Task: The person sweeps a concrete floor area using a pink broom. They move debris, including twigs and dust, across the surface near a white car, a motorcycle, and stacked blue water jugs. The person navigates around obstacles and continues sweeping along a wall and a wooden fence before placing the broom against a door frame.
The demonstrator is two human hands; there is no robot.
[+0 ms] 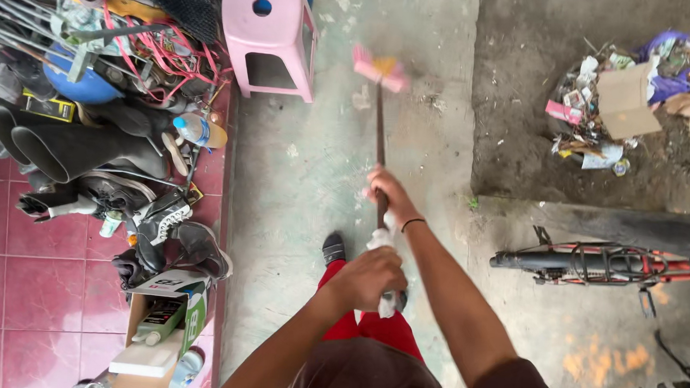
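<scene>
**Concrete floor, pink broom, two-handed grip**

Grey concrete floor (315,177) takes up the middle of the view, with a rougher, darker patch to the right where a heap of litter (621,97) sits, cardboard and wrappers all bunched together. Left side is pink tile stacked with clutter: rubber boots (68,147), shoes, a tangle of red wire. A pink plastic stool (268,35) stands at the top edge and a red bicycle (606,263) lies off to the right.

The broom (380,126) is held out in front of the body, stick pointing away, head down near the floor just beside the stool. Hands are spaced apart along the stick, which looks to me like the usual way to get leverage and steer the far end. Right hand (391,194) is further up, fingers wrapped fully round the stick. Left hand (368,276) is closer in, closed tight over the end, where a white rag or wrapping is bunched.

The broom head is blurred: pink with a yellow bit in the middle. The stick is thin, dark brown, straight.
</scene>
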